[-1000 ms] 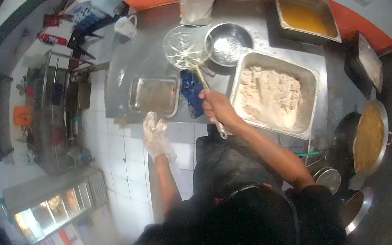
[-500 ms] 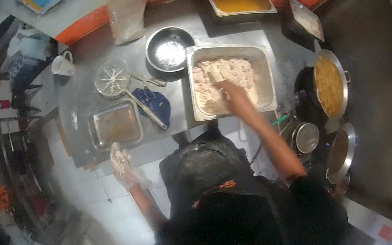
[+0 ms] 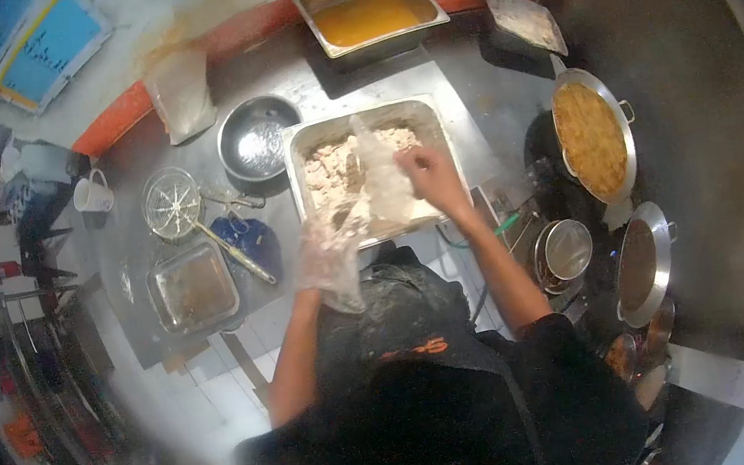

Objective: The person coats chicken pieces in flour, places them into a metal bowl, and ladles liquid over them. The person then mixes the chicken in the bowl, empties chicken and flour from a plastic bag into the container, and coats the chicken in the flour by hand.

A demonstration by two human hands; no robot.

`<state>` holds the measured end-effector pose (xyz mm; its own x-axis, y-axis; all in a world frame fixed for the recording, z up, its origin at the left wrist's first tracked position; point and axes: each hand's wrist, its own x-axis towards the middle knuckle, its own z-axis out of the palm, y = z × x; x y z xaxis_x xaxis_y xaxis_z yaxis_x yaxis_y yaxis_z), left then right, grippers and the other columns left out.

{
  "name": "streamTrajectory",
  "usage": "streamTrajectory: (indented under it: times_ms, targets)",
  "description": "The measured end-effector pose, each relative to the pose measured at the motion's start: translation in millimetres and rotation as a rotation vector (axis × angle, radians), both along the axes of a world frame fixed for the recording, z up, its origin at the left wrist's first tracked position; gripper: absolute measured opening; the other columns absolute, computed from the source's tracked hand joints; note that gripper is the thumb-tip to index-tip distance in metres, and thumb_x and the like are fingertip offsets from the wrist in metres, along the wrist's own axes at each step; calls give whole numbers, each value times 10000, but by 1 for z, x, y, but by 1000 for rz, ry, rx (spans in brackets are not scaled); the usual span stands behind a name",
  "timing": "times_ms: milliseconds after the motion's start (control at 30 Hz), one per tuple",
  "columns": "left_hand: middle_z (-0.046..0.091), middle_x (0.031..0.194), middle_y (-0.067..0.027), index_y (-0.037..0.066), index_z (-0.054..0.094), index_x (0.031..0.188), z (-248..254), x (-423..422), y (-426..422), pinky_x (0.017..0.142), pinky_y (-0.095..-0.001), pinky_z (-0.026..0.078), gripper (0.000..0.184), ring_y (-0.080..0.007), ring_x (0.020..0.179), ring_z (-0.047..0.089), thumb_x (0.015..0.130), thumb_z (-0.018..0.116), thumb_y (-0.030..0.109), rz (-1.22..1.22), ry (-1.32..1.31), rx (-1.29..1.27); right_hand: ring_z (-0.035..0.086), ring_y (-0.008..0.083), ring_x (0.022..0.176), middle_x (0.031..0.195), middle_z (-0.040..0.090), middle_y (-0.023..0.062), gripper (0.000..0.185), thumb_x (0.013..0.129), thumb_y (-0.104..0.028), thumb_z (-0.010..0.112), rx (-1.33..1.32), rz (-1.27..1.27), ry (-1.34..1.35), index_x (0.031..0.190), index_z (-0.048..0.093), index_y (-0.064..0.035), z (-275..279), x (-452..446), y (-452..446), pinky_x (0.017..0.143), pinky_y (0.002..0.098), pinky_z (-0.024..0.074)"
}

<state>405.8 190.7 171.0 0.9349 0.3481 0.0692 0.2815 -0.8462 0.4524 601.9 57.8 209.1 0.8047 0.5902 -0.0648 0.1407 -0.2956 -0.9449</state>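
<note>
My right hand (image 3: 433, 176) is bare and closed over the right half of a deep steel pan (image 3: 445, 127). It pinches a thin, translucent plastic piece (image 3: 385, 178), perhaps a glove, which spreads out to its left. Floury, pale pieces of food (image 3: 330, 174) lie in that pan, partly hidden by the plastic. My left hand (image 3: 329, 248) wears a clear plastic glove smeared with flour. It reaches over the pan's front left corner, its fingers too blurred to read.
Left on the steel table are a round black pan (image 3: 259, 139), a wire skimmer (image 3: 173, 203), a blue cloth (image 3: 245, 241), a shallow tray (image 3: 193, 288) and a mug (image 3: 93, 193). A pan of orange liquid (image 3: 370, 16) stands behind. Frying food (image 3: 592, 140) fills a wok on the right.
My left hand has moved from beside the shallow tray rightward to the deep pan. The plastic in my right hand now shows spread out. The view has shifted right.
</note>
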Motion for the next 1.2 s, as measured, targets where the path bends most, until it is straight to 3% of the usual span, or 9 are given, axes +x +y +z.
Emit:
streamTrajectory:
  times_ms: [33,100,300,567,700,767,833,1000,1200]
  targets:
    - [531,1124,-105,31,515,1111,-14,11,-10,916,-295,380,371,-196,1045,491,788,555,208,-172,-19,331,408,32,504,528,489,-2,306,819,-243,581,-14,13,49,635,556,1,23,-10,2,454,232,338]
    - [519,1144,-112,31,511,1117,-66,31,-18,950,-314,339,353,-222,1068,465,789,538,158,124,-74,-573,357,38,490,506,435,-16,388,835,-312,558,56,47,91,597,526,-6,18,-14,0,443,234,307]
    - [525,1134,-102,37,517,1112,-21,70,-25,941,-338,342,337,-227,1066,466,794,530,148,-71,56,170,379,51,541,571,464,-38,483,862,-426,472,48,-46,325,625,526,-9,1,14,-26,493,224,317]
    - [521,1141,-66,112,543,1101,22,68,-35,962,-404,307,352,-222,1060,470,759,526,196,92,128,31,500,121,541,623,567,64,235,802,-217,600,255,-226,-374,717,590,2,60,34,-53,506,249,403]
    - [501,1152,-79,101,527,1113,27,64,-51,962,-405,306,355,-232,1078,449,770,537,192,-16,329,325,585,163,620,736,630,124,171,786,-115,532,-156,292,-142,824,634,16,44,26,-48,581,273,463]
    - [478,1156,-104,90,486,1152,14,71,-55,962,-409,307,384,-260,1103,417,784,533,189,-131,-302,-35,566,179,578,653,607,116,193,757,-115,540,-352,326,212,808,628,49,25,39,-34,586,296,464]
    - [458,1167,-111,91,452,1183,19,70,-63,967,-409,304,429,-278,1114,406,780,538,209,-79,-302,-117,569,178,788,920,595,140,308,848,-173,477,427,115,910,1055,530,48,-30,42,-21,733,279,462]
    - [482,1149,-106,86,472,1153,29,79,-58,938,-404,334,459,-273,1089,438,727,599,203,-139,-405,-95,446,243,1108,1252,406,146,552,910,-420,296,742,138,1452,1267,312,1,-6,3,-9,948,347,363]
    - [559,1031,-78,124,581,1003,-11,69,-52,867,-373,399,268,-250,1001,507,742,567,182,-241,-437,-92,457,220,1092,1245,419,94,507,903,-376,350,559,-126,995,1291,303,-54,-35,-19,3,898,343,406]
